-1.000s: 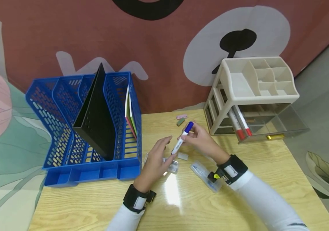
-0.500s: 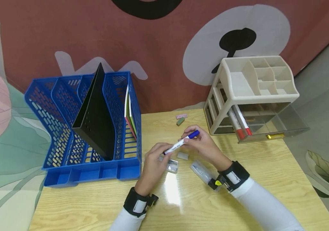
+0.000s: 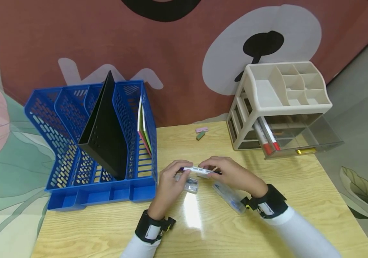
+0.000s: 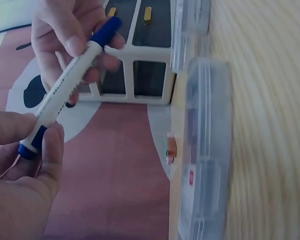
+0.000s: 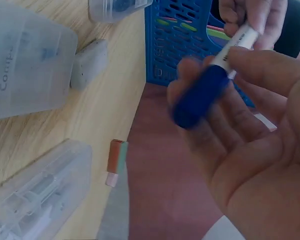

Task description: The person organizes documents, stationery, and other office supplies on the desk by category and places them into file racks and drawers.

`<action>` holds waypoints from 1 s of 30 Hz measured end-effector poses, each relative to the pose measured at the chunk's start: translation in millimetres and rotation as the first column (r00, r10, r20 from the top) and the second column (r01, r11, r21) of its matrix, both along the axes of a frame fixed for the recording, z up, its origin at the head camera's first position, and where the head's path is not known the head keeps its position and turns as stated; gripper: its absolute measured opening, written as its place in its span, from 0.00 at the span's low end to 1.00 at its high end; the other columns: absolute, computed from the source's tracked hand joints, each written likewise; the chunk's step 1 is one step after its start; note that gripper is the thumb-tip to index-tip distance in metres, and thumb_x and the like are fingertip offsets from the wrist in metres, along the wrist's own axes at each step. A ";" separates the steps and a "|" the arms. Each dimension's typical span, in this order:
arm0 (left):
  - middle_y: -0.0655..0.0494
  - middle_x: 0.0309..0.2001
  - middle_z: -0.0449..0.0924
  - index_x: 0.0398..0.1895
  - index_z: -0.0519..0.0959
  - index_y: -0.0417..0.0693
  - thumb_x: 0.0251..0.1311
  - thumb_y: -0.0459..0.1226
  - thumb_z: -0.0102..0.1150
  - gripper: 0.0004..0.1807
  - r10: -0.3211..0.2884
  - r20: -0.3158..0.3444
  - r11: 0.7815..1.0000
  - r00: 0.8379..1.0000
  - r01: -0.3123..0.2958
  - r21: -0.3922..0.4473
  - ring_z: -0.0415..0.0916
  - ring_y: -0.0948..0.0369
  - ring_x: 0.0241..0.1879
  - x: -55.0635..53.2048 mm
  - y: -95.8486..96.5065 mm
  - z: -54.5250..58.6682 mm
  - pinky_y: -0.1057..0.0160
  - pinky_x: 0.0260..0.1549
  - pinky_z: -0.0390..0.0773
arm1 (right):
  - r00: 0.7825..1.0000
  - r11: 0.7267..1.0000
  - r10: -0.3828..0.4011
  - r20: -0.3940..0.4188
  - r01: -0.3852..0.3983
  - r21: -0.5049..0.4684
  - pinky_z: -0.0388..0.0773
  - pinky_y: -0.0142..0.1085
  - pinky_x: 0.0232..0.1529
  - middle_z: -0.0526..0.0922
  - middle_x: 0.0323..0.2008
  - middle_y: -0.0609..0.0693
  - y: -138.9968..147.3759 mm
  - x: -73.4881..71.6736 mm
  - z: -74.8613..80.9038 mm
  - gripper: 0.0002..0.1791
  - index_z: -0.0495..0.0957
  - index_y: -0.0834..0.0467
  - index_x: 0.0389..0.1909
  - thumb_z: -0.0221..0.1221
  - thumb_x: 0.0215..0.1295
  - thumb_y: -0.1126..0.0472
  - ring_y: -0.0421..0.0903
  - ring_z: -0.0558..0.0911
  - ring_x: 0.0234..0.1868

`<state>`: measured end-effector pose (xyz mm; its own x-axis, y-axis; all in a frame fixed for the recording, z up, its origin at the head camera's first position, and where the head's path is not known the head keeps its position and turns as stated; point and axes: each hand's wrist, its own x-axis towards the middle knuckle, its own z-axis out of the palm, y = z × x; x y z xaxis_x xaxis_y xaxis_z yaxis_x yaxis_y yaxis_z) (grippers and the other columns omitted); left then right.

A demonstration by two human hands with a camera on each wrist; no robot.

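Observation:
A white marker (image 3: 197, 170) with a blue cap is held between both hands above the table. My left hand (image 3: 171, 181) pinches its blue tail end between thumb and fingers, as the left wrist view shows. The thumb and fingers of my right hand (image 3: 235, 175) hold it near the blue cap (image 5: 200, 97), which is on the marker. Below the hands lie a small clear plastic case (image 3: 191, 186) and a longer clear case (image 3: 229, 197) with pen-like things inside. A pale grey eraser (image 5: 90, 64) sits between the cases, partly hidden by the marker in the head view.
A blue file rack (image 3: 100, 194) with a black binder (image 3: 109, 139) and thin booklets stands left. At right, a cream drawer unit (image 3: 261, 109) has a clear drawer (image 3: 322, 145) pulled out, holding red-ended markers (image 3: 269, 136). Small green (image 3: 200, 135) and pink (image 3: 202, 129) blocks lie behind.
The marker has swung from steeply slanted to nearly level, its blue cap end dropping toward me. My right hand has come down with it; my left thumb and fingers have closed on the tail end.

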<state>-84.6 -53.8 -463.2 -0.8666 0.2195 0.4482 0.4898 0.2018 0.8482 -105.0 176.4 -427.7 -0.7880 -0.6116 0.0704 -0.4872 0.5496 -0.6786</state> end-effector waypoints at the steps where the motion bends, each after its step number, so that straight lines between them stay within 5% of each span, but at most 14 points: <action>1: 0.50 0.45 0.84 0.44 0.83 0.41 0.63 0.31 0.60 0.08 0.000 0.003 1.000 1.000 0.000 0.003 0.80 0.58 0.42 0.5 1.1 1.3 0.56 0.39 0.85 | 1.000 1.000 0.000 -0.024 0.001 0.028 0.82 0.41 0.41 0.84 0.44 0.45 -1.3 1.9 0.4 0.18 0.80 0.51 0.53 0.64 0.61 0.64 0.40 0.81 0.42; 11: 0.39 0.46 0.81 0.45 0.80 0.33 0.60 0.22 0.58 0.11 -0.012 0.170 0.987 0.985 -0.015 0.157 0.80 0.50 0.49 9.3 15.4 15.1 0.61 0.45 0.83 | 0.993 0.995 -0.035 -0.109 0.045 0.093 0.84 0.36 0.45 0.84 0.49 0.47 -10.2 21.5 -8.6 0.20 0.78 0.53 0.56 0.64 0.62 0.62 0.39 0.82 0.44; 19: 0.30 0.47 0.80 0.49 0.75 0.26 0.58 0.20 0.57 0.15 -0.052 0.103 0.988 0.993 0.036 0.148 0.79 0.45 0.48 17.1 14.5 39.6 0.51 0.44 0.84 | 0.990 0.995 -0.094 -0.108 0.091 -0.029 0.85 0.35 0.40 0.85 0.46 0.45 -4.9 34.5 -6.4 0.21 0.78 0.51 0.55 0.65 0.60 0.62 0.37 0.83 0.41; 22: 0.34 0.49 0.81 0.53 0.73 0.29 0.60 0.22 0.57 0.17 -0.062 0.076 0.992 0.995 0.053 0.114 0.79 0.46 0.48 17.0 12.8 36.2 0.48 0.44 0.84 | 0.986 0.992 -0.121 -0.111 0.115 -0.052 0.85 0.33 0.39 0.85 0.44 0.43 -1.5 38.6 -0.9 0.20 0.79 0.49 0.54 0.65 0.60 0.61 0.35 0.82 0.40; 30: 0.46 0.58 0.78 0.63 0.70 0.46 0.69 0.38 0.54 0.21 -0.023 0.061 0.997 0.998 0.028 -0.069 0.76 0.56 0.56 9.5 1.1 4.8 0.50 0.50 0.82 | 0.972 0.985 -0.160 -0.173 0.146 -0.089 0.85 0.30 0.36 0.83 0.44 0.46 20.2 49.0 19.7 0.22 0.79 0.54 0.54 0.67 0.57 0.67 0.38 0.83 0.39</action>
<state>-75.1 -52.7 -458.4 -0.8853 0.2709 0.3779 0.4438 0.2499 0.8606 -56.1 196.6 -408.0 -0.8423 -0.4722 0.2598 -0.5184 0.5778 -0.6304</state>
